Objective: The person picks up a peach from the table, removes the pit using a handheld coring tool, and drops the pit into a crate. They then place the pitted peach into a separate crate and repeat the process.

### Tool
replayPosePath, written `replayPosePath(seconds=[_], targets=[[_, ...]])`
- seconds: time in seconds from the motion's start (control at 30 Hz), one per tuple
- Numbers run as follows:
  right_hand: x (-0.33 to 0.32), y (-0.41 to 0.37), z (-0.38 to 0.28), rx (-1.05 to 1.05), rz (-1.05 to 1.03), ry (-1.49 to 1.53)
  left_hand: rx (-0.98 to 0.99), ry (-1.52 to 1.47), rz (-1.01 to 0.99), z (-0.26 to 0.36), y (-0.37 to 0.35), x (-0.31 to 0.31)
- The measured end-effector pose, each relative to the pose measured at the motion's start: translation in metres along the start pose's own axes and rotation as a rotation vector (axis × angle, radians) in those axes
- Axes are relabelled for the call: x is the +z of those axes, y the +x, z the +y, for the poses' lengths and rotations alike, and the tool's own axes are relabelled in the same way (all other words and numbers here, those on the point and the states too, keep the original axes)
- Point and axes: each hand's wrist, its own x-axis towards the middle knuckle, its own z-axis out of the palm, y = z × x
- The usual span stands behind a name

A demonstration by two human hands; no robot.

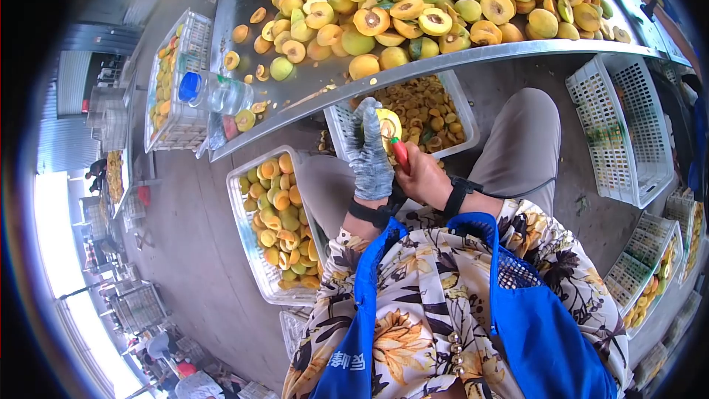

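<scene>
While the gloved left hand [371, 159] grips one cut fruit [387, 127] at the frame's centre, the bare right hand [425, 177] is closed round a red-handled knife [399, 155], blade unclear; done, apparently: many opened pieces on the counter [473, 55], upper centre, and in the crate [470, 122] below its edge; left, apparently: round, seemingly uncut fruit among them; lettering: white characters on a blue vest [347, 340], lower centre, not surely legible; bottle [229, 94], upper left, blue cap, no readable label
</scene>
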Motion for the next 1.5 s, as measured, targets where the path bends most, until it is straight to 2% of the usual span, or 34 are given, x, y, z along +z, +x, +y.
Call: replayPosePath(seconds=[0.03,0.1,0.13,0.2,0.23,0.27,0.37,0.4,0.47,0.53,0.6,0.63,0.67,0.7,0.73,0.77,0.8,0.83,0.9,0.97,1.0,1.03,1.1,1.13,1.2,1.27,1.33,1.37,1.4,1.43,1.47,1.5], targets=[[0.000,-0.001,0.001,0.002,0.003,0.002,-0.002,0.001,-0.003,0.004,0.001,0.000],[-0.002,-0.002,0.006,-0.022,-0.139,0.040,-0.320,-0.148,-0.073,0.016,0.006,-0.005],[-0.003,-0.003,0.007,-0.017,-0.140,0.041,-0.324,-0.147,-0.072,0.018,0.011,-0.010],[-0.006,-0.002,0.007,-0.003,-0.234,-0.015,-0.611,-0.187,-0.323,0.019,0.024,-0.021],[-0.009,0.002,0.008,-0.006,-0.236,-0.017,-0.648,-0.157,-0.353,0.019,0.028,-0.023],[-0.010,0.004,0.009,0.022,-0.273,0.035,-0.647,-0.155,-0.351,0.016,0.029,-0.024],[-0.016,0.010,0.002,0.102,-0.361,0.128,-0.445,-0.058,-0.331,0.021,0.022,-0.019],[-0.018,0.012,-0.001,0.146,-0.411,0.162,-0.445,-0.056,-0.333,0.026,0.019,-0.018],[-0.013,0.012,0.005,0.092,-0.404,0.201,-0.544,-0.207,-0.220,0.033,0.018,-0.019],[-0.008,0.007,0.001,0.068,-0.402,0.214,-0.568,-0.206,-0.120,0.027,0.012,-0.019],[-0.007,0.007,-0.003,0.143,-0.457,0.229,-0.498,-0.207,0.001,0.022,0.011,-0.019],[-0.006,0.008,-0.004,0.191,-0.474,0.288,-0.420,-0.102,-0.046,0.021,0.008,-0.020],[-0.005,0.007,-0.005,0.241,-0.488,0.347,-0.421,-0.102,-0.046,0.019,0.007,-0.018],[-0.005,0.006,-0.010,0.273,-0.521,0.472,-0.345,-0.083,-0.022,0.017,0.006,-0.015],[-0.007,0.005,-0.015,0.273,-0.517,0.471,-0.267,-0.065,0.001,0.016,0.006,-0.011],[-0.012,0.003,-0.022,0.385,-0.540,0.557,-0.179,-0.036,-0.029,0.014,0.006,-0.010],[-0.014,0.002,-0.027,0.499,-0.563,0.642,-0.179,-0.038,-0.029,0.015,0.006,-0.010],[-0.012,0.002,-0.023,0.499,-0.564,0.641,-0.248,-0.071,-0.053,0.016,0.007,-0.011],[-0.007,0.003,-0.011,0.292,-0.541,0.490,-0.317,-0.102,-0.080,0.018,0.013,-0.017],[-0.005,0.001,-0.007,0.300,-0.556,0.504,-0.739,-0.274,-0.306,0.021,0.021,-0.032],[-0.004,0.001,-0.007,0.304,-0.570,0.516,-0.739,-0.272,-0.303,0.025,0.018,-0.029],[-0.006,0.001,-0.013,0.303,-0.575,0.516,-0.584,-0.202,-0.258,0.033,0.013,-0.023],[-0.015,0.003,-0.026,0.561,-0.693,0.660,-0.287,0.015,-0.174,0.032,0.009,-0.020],[-0.018,0.002,-0.029,0.563,-0.696,0.660,-0.288,0.016,-0.171,0.027,0.008,-0.021],[-0.023,0.003,-0.032,0.643,-0.779,0.850,0.032,0.148,-0.098,0.019,0.010,-0.018],[-0.018,0.003,-0.030,0.567,-0.717,0.728,0.009,0.110,-0.083,0.017,0.015,-0.020],[-0.009,0.000,-0.022,0.489,-0.649,0.611,-0.719,-0.206,-0.131,0.024,0.020,-0.026],[-0.003,-0.003,-0.013,0.338,-0.598,0.507,-0.768,-0.225,-0.220,0.024,0.019,-0.031],[-0.003,-0.002,-0.017,0.188,-0.541,0.403,-0.766,-0.225,-0.226,0.028,0.016,-0.027],[-0.010,-0.003,-0.022,0.351,-0.605,0.471,-0.575,-0.181,-0.165,0.031,0.008,-0.022],[-0.015,-0.004,-0.027,0.353,-0.603,0.468,-0.381,-0.138,-0.106,0.033,0.004,-0.018],[-0.019,-0.005,-0.030,0.493,-0.706,0.709,-0.202,-0.027,-0.089,0.035,0.003,-0.014]])
